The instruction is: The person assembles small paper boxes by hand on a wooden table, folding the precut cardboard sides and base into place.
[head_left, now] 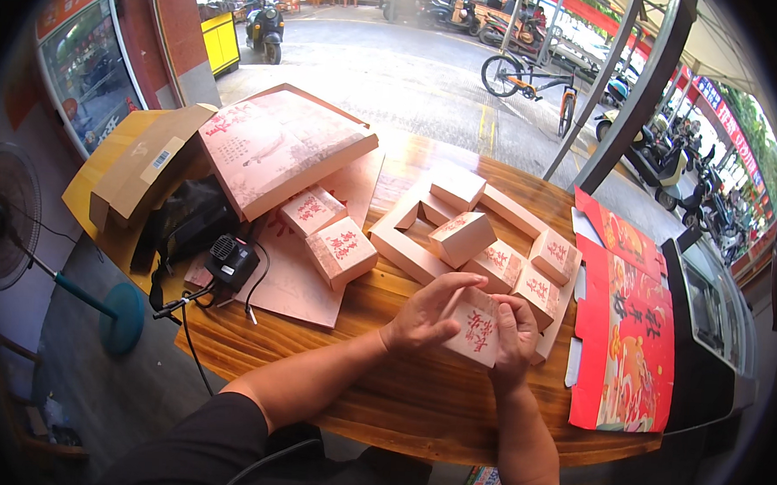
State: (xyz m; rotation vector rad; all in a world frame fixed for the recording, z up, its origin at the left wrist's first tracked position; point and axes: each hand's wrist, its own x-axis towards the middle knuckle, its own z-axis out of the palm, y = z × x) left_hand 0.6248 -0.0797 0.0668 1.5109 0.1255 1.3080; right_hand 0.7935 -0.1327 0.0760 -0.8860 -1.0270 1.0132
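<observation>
A small pale-pink box (473, 333) with red lettering is held tilted over the wooden table. My right hand (513, 339) grips its right side, the thumb lying on the lettered face. My left hand (427, 313) wraps the left side, thumb in front and fingers reaching past the upper edge; some fingertips are hidden. Just beyond my hands lies an open pink tray (404, 248) with several small boxes (497, 264) in it, some tilted. Two more small boxes (342, 251) stand left of the tray, against a large pink lid (288, 145).
A red printed card sheet (625, 343) lies at the table's right edge. On the left are a brown carton (147, 164), a black device with cables (231, 261) and a flat pink sheet (302, 295). A standing fan (121, 312) is beside the table.
</observation>
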